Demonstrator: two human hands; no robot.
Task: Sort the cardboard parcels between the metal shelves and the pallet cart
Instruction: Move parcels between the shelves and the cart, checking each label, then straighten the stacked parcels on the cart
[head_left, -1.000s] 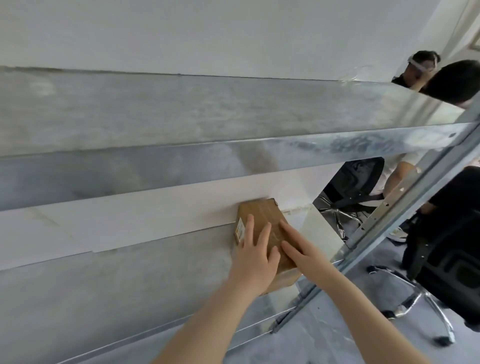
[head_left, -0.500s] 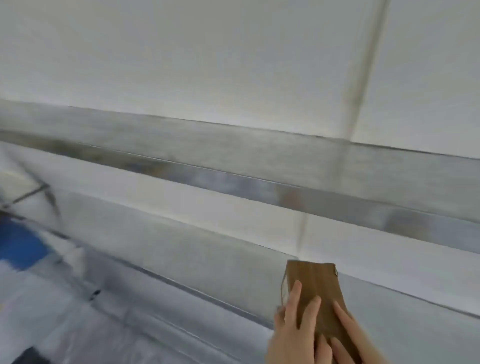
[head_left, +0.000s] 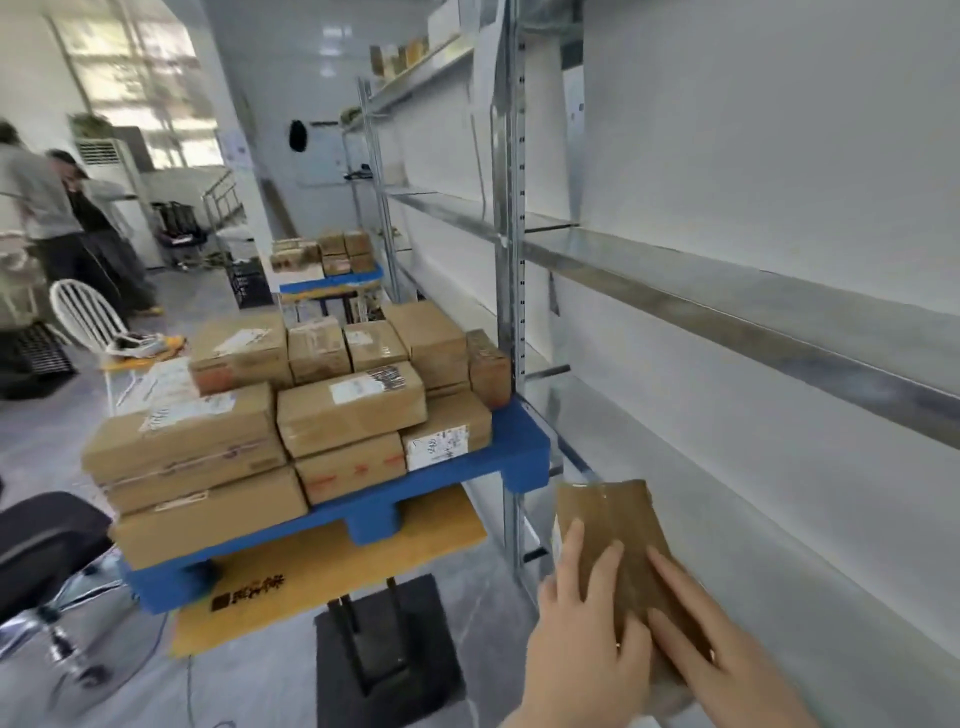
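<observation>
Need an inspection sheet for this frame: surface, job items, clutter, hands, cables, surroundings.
Surface: metal shelves on the right, the boards in view bare.
Job's things: small parcel in both hands; stacked parcels on the blue pallet, atop a yellow cart.
Clutter: white chair, black chair.
Grippers: left hand and right hand, fingers flat on the small parcel.
Cables: thin cable on the floor under the cart.
Surroundings: second loaded pallet behind; two people far left.

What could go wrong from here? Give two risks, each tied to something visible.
1. Both hands, left and right, lie flat on the parcel rather than visibly gripping it; it may slip.
2. The pallet is stacked to its edges; another parcel could topple the upright box.
</observation>
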